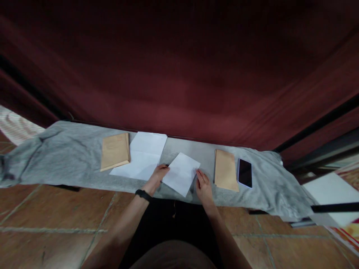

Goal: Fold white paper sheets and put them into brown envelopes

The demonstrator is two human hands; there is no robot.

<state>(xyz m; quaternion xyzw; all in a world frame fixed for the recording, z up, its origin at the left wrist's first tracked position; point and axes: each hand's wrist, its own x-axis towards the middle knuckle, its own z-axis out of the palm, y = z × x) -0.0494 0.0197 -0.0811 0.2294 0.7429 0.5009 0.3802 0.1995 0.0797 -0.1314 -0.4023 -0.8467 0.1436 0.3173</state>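
Note:
A white sheet of paper (181,174), seemingly folded, is held tilted between my two hands over the cloth-covered bench. My left hand (160,175), with a dark band at the wrist, grips its left corner. On the right edge, the fingers of my right hand (203,184) close against the paper. To the left lie larger white sheets (148,153) with a crease across them. Brown envelopes (114,151) rest at their left, partly over the sheets. Right of my right hand are more brown envelopes (226,170).
A phone (245,173) lies beside the right envelopes. Grey cloth (70,157) covers the narrow bench, which backs against a dark red surface (179,93). Brown floor tiles (50,209) show below. A white panel (333,194) and a black bar stand at far right.

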